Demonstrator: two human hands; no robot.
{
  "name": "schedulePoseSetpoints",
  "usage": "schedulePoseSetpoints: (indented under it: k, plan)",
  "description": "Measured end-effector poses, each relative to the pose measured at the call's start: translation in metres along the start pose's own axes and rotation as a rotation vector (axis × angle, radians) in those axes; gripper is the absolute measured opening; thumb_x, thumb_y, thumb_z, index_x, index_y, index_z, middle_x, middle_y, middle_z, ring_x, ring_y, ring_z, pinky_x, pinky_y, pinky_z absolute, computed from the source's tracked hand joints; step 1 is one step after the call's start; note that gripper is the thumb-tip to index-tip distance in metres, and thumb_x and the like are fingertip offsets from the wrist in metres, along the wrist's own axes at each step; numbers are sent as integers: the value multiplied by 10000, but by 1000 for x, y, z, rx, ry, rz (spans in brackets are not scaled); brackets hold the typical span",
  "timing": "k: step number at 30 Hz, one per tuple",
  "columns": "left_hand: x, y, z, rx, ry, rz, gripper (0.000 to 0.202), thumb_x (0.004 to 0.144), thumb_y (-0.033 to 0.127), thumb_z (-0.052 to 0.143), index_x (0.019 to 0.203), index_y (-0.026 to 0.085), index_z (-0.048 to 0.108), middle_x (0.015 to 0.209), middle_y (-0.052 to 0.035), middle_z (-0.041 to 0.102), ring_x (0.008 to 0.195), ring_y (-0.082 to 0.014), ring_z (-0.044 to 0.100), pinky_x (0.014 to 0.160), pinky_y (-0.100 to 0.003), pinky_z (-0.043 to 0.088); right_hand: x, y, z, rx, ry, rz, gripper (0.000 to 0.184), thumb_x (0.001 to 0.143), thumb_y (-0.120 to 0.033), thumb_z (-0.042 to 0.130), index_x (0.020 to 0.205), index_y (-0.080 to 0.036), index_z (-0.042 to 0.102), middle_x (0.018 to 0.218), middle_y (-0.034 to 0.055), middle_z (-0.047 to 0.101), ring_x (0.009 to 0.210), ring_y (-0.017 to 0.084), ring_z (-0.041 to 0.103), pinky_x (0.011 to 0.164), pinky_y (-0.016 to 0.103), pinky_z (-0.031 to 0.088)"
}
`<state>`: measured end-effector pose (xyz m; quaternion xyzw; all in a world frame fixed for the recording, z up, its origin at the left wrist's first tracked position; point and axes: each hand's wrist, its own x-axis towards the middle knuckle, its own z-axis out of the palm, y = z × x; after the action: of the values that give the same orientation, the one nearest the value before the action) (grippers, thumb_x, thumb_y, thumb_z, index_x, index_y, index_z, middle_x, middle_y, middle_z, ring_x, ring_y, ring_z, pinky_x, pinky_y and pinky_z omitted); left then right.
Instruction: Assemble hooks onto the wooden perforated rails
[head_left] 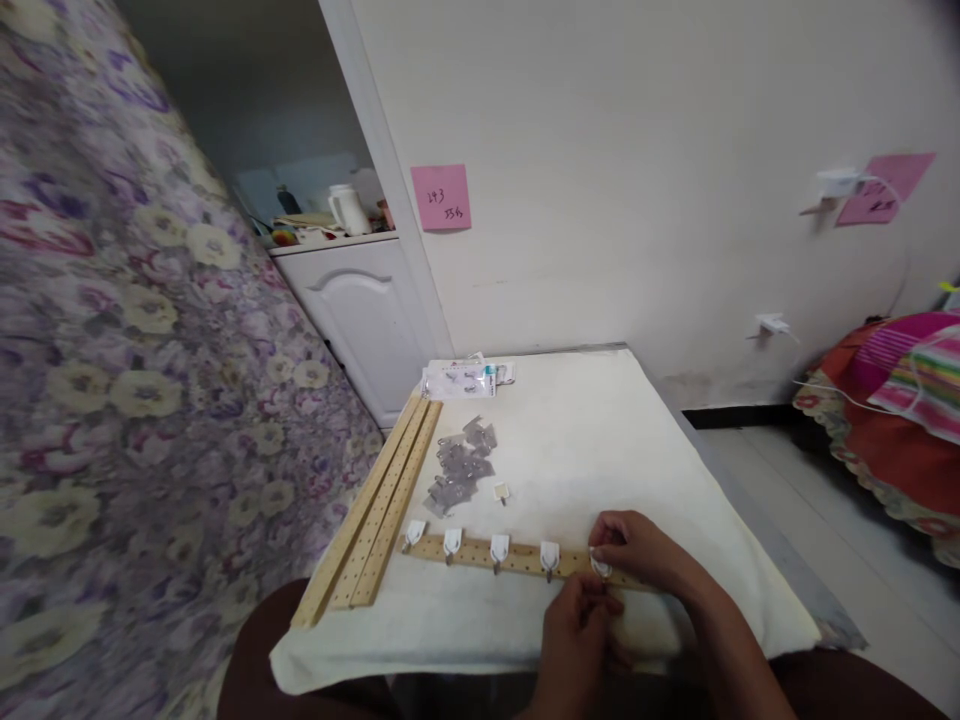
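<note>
A perforated wooden strip (472, 552) lies across the near part of the white-covered table (600, 440). Several white adhesive hooks (499, 548) sit on it in a row. My right hand (637, 548) presses another white hook (601, 566) onto the strip's right end, its fingers pinched on it. From below, my left hand (581, 620) reaches up to the same spot, with its fingertips closed beside the hook and the strip's edge.
Two longer perforated strips (382, 505) lie along the table's left edge. A pile of grey hook backings (459, 465), one loose hook (501, 491) and a package (461, 380) lie behind. A floral curtain (112, 350) hangs at left, with bedding (900, 410) at right.
</note>
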<state>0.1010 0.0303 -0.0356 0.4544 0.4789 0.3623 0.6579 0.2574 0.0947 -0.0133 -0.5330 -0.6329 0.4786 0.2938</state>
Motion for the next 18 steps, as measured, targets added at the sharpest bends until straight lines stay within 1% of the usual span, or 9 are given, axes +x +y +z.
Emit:
schedulePoseSetpoints:
  k: [7,10,13,18]
  plan:
    - [1,0,1,23,14,4,215,690,261,494,892,187,487,849,5,649,403,-79,574,398,-207,380,1,2,1,2,-3,0,71,669,-157,595,729,-166,632,578,-35,582,543,97,495,502,200,338]
    - [0,3,1,20,21,13,186,688,253,494,863,191,492,823,15,644,404,-75,564,402,-206,384,-1,1,0,-6,-8,-13,66,677,-174,607,734,-163,638,589,-31,585,547,96,490,503,201,337]
    - [0,3,1,19,19,23,156,686,228,486,839,197,486,808,25,644,409,-73,563,405,-202,387,-3,0,-1,4,-15,-13,77,661,-179,628,735,-160,639,608,-26,591,567,101,499,517,206,350]
    - [1,1,0,31,15,34,154,694,210,472,845,186,484,821,13,645,413,-79,568,409,-211,405,0,3,0,33,-24,10,79,634,-154,624,712,-162,625,605,-30,588,575,105,513,534,212,365]
